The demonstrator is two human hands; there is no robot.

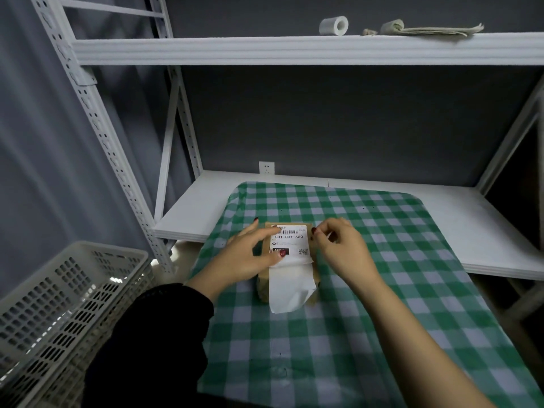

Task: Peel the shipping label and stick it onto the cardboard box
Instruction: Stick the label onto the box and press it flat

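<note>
From the head view, the green checked cloth [368, 304] covers most of the white table [485, 225], with bare cloth wide open to the right and toward the near edge. A slotted basket [64, 304] stands off the table's left edge.

The cardboard box [263, 285] sits left of the cloth's centre. The shipping label [290, 240] lies on its top, a white backing strip [290, 287] hanging over the near side. The left hand [247, 257] is spread flat, fingers pressing the label's left part; the right hand [341, 248] pinches near the label's far right corner, though what it grips is unclear.

Above, a shelf [294, 48] carries a paper roll [334, 25].
</note>
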